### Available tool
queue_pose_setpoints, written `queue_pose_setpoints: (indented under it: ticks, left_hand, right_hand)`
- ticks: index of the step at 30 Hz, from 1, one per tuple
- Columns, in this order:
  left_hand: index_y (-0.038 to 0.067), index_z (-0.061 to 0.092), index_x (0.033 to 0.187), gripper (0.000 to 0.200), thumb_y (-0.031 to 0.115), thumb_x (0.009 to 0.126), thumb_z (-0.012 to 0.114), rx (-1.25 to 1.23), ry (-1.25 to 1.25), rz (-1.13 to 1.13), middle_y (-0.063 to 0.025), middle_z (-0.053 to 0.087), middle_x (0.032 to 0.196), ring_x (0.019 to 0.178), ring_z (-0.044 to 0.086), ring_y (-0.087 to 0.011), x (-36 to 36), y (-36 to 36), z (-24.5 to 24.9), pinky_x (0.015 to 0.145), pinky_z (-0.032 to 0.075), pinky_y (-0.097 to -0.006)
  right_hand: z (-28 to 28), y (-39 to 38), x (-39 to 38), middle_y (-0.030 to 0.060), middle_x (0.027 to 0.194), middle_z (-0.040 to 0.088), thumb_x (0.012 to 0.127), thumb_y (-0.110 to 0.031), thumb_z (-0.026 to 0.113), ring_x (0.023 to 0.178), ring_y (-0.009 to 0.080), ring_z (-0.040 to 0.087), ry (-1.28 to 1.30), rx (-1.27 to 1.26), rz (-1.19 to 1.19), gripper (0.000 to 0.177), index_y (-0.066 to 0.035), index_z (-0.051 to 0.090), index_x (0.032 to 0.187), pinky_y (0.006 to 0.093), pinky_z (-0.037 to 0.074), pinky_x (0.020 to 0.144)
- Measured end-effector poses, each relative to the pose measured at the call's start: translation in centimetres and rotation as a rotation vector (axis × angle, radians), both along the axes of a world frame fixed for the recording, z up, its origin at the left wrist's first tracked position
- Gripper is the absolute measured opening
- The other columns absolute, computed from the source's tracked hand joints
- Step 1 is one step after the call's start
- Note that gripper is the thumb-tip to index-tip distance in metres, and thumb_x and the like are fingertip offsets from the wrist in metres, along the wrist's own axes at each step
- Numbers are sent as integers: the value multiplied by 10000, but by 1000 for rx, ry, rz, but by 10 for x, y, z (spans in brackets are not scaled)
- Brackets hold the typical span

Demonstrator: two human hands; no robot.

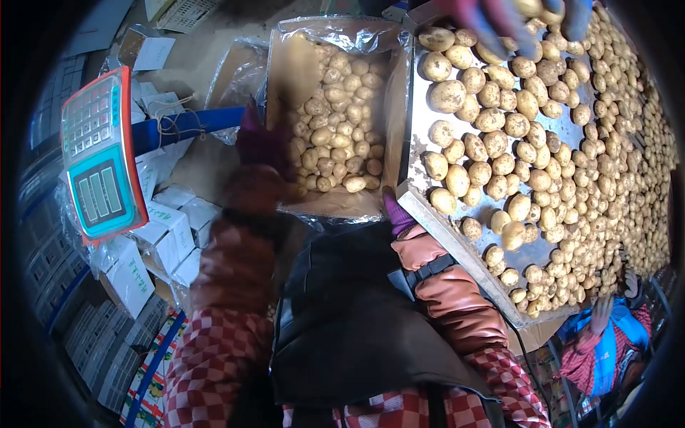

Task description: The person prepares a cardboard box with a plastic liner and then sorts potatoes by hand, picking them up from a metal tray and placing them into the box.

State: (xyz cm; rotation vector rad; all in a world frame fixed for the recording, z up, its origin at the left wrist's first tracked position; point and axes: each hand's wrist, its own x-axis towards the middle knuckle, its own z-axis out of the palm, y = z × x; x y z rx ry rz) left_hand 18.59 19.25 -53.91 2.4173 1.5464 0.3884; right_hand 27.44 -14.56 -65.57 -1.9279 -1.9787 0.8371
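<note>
A cardboard box (pixel 397 143) lined with clear plastic stands in front of me, with many potatoes (pixel 335 135) inside. My left hand (pixel 265 143), in a dark purple glove, is at the box's left side, smeared by motion. A blurred tan shape (pixel 298 68) shows above it over the box's far left part. My right hand (pixel 398 214), in a purple glove, is at the box's near right corner, beside the table's wooden rim (pixel 457 250). The rim and box hide part of its fingers.
More potatoes (pixel 492 121) cover the sorting table (pixel 421 128) at right. A co-worker's gloved hands (pixel 499 25) reach over its far end; another person (pixel 606 342) is at lower right. A red-framed scale (pixel 103 157), a blue bar (pixel 178 125) and white boxes (pixel 164 228) are at left.
</note>
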Motion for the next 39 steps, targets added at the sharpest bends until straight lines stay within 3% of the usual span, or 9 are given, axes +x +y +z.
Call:
queue_pose_setpoints:
  ticks: [3, 7, 16, 18, 21, 23, 30, 33, 39]
  left_hand:
    - [25, 483, 1333, 630, 250, 798, 729, -108, 267, 15, -216, 578, 1232, 1134, 566, -375, -7, 12, -28, 978, 453, -452]
    - [29, 491, 1328, 612, 238, 802, 723, -85, 102, -251, -213, 582, 1229, 1133, 567, -376, -7, -40, -13, 978, 453, -454]
    - [38, 509, 1316, 573, 212, 809, 711, -81, 439, -68, -206, 590, 1223, 1130, 571, -377, -27, -25, -23, 977, 454, -457]
    - [77, 563, 1269, 492, 258, 827, 677, 74, -45, -371, -163, 601, 1192, 1149, 554, -329, -6, -22, -36, 966, 436, -460]
    - [83, 594, 1253, 444, 239, 843, 664, -50, -260, -651, -166, 611, 1210, 1111, 575, -389, 50, -21, -59, 973, 453, -465]
    - [133, 562, 1310, 514, 304, 838, 669, -136, -281, -486, -163, 574, 1285, 1196, 516, -390, 81, -14, -95, 1026, 395, -486]
    - [250, 519, 1335, 753, 428, 652, 780, -404, 93, -919, -92, 259, 1551, 1431, 228, -341, 23, -128, -80, 1066, 188, -673]
    - [295, 532, 1290, 771, 453, 591, 817, -119, 248, -1176, -82, 265, 1550, 1439, 215, -319, -9, -126, -120, 1040, 225, -682]
    - [364, 448, 1377, 904, 493, 563, 821, -226, 424, -1088, -25, 303, 1528, 1432, 221, -284, 24, -82, -105, 1003, 281, -637]
  right_hand:
    - [-6, -6, 3, 74, 611, 517, 725, -354, 657, 540, 270, 523, 77, 33, 80, 332, -99, 464, 638, 426, 407, 579]
    - [-11, -11, 8, 71, 603, 512, 717, -347, 658, 533, 269, 520, 175, 49, 186, 327, -102, 460, 628, 428, 407, 581]
    - [-5, -18, 10, 64, 585, 502, 699, -331, 658, 517, 269, 512, 341, 111, 519, 318, -110, 450, 605, 433, 409, 584]
    - [2, -16, 8, 63, 581, 500, 695, -328, 659, 514, 268, 511, 379, 119, 570, 316, -111, 448, 600, 435, 409, 585]
    - [21, 1, 12, 60, 575, 496, 689, -322, 659, 509, 268, 508, 452, 111, 648, 314, -114, 445, 592, 436, 410, 586]
    - [5, -25, 31, 59, 571, 494, 685, -319, 659, 505, 268, 507, 499, 113, 690, 312, -115, 443, 587, 438, 410, 587]
    - [-57, -84, -19, 54, 556, 486, 670, -306, 660, 493, 267, 501, 668, 194, 863, 308, -121, 435, 569, 442, 411, 589]
    - [-82, -97, -25, 51, 550, 483, 664, -301, 660, 488, 267, 499, 729, 239, 943, 306, -123, 432, 561, 443, 412, 591]
    - [-43, -82, 23, 47, 538, 476, 652, -290, 660, 478, 266, 494, 858, 298, 1113, 304, -128, 426, 546, 447, 413, 593]
